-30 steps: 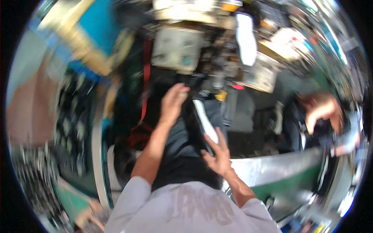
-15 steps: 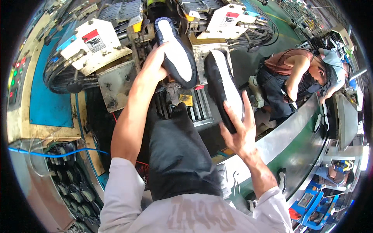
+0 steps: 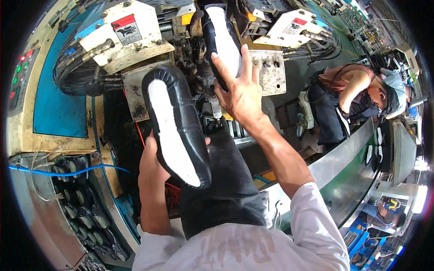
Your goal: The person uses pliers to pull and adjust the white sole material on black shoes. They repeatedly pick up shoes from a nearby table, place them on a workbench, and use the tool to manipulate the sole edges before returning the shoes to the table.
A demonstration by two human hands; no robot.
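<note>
A worker's left hand [image 3: 151,169] grips a black shoe upper [image 3: 174,124] with its white insole facing up, fingers clamped beneath it, above the lap. The right hand [image 3: 239,92] presses a second black shoe [image 3: 221,40] into the lasting machine [image 3: 135,40], fingers closed along its side. Another person [image 3: 348,97] bends beside the steel conveyor [image 3: 348,167] at right.
</note>
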